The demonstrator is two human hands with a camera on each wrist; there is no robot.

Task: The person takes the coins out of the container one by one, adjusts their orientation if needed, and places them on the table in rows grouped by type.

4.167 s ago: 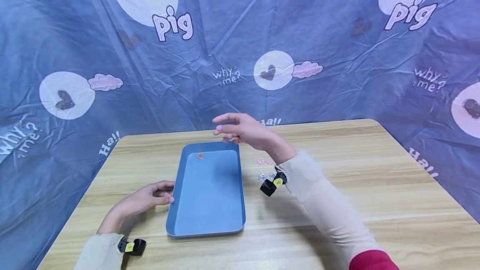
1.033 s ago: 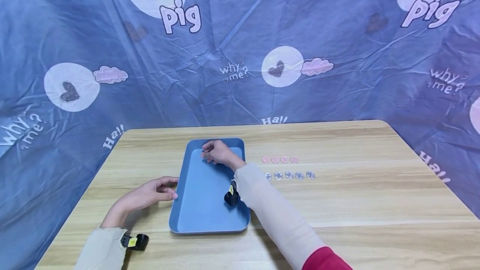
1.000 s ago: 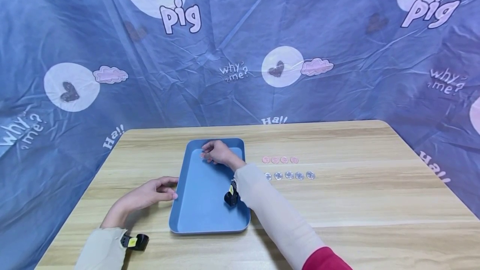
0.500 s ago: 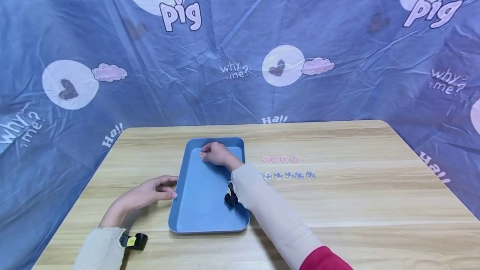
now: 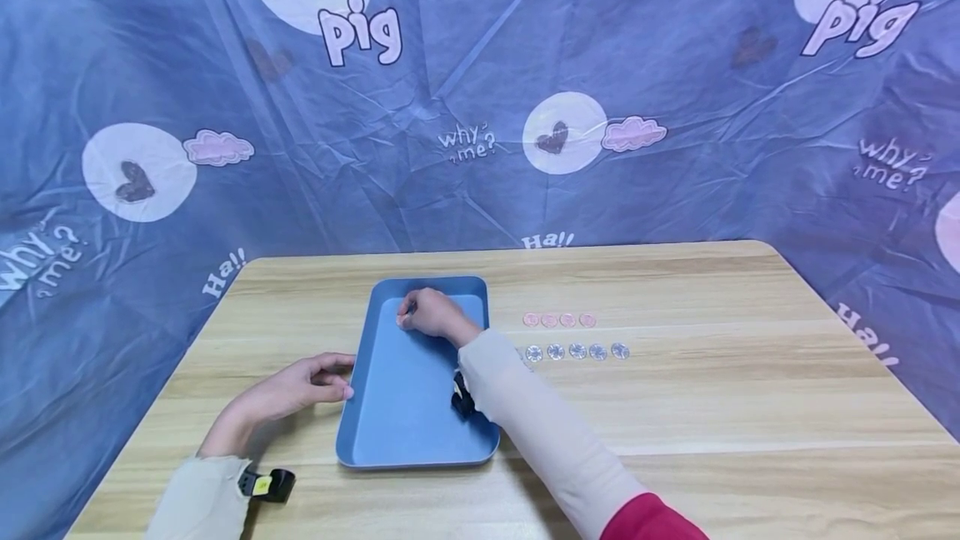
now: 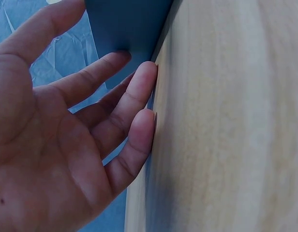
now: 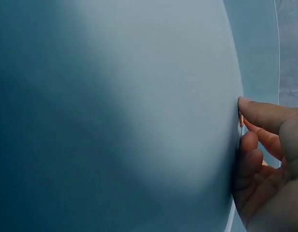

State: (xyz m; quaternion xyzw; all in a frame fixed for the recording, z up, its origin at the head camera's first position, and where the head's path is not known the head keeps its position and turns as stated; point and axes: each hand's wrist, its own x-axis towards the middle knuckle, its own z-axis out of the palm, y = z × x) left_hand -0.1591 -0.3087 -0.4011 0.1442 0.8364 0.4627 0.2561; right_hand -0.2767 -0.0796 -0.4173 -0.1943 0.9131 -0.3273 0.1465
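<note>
A shallow blue tray [image 5: 397,415] lies on the wooden table. Inside its far left part is my right hand [image 5: 431,312], palm down with curled fingers. The right wrist view shows a small copper-coloured coin [image 7: 242,120] on edge between the thumb and fingers, down at the tray floor; in the head view the fingers hide it. My left hand [image 5: 296,386] is at the tray's left side, fingers spread and loosely bent. In the left wrist view its fingertips [image 6: 145,72] are on the table beside the tray wall, and the thumb and index reach to the wall.
Right of the tray runs a row of several copper-coloured coins [image 5: 567,320]. Nearer lies a row of several silver coins [image 5: 577,351], its left end partly behind the right sleeve [image 5: 525,390]. A blue printed cloth [image 5: 450,65] hangs behind the table.
The right hand came down from above the tray's far edge into its far left part, then shifted slightly nearer, covering the coin from the head view. The left hand has stayed put.
</note>
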